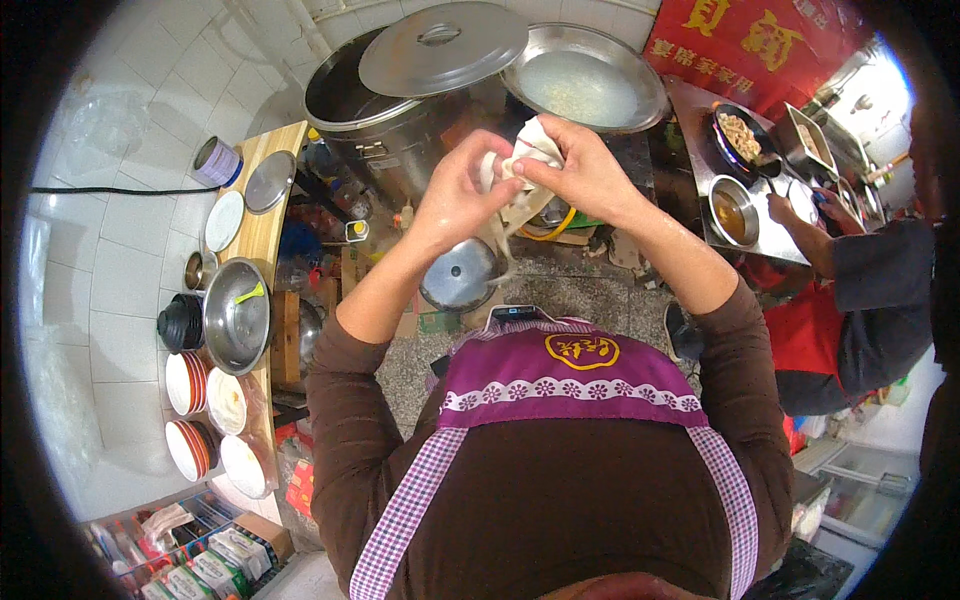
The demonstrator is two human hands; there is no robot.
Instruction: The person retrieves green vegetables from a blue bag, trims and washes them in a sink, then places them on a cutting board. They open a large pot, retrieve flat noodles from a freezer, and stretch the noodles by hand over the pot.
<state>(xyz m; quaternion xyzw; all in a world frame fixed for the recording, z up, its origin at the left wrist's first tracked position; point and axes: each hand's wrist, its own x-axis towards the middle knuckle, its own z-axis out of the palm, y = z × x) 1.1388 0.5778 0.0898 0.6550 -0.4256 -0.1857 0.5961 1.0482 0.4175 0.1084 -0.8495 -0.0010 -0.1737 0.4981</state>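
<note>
My right hand (581, 165) grips a bunched white cloth (537, 142) with a thin reddish line on it. My left hand (459, 191) is slightly blurred, its fingers curled around a loose part of the same cloth. Pale strips hang beneath the hands, and a blur hides where they end. Both hands are up in front of a large steel stockpot (397, 154), whose metal lid (442, 49) rests askew over its mouth. Beside the pot sits a wide steel basin (645, 112) of cloudy liquid with pale bits in it.
On the left, a wooden shelf (259, 210) carries a steel bowl (225, 319) and stacked plates (184, 382). A round lid (459, 274) is low down ahead. At right, a co-worker's hand (780, 206) is near a wok (761, 139) and a steel bowl of brown liquid (731, 214).
</note>
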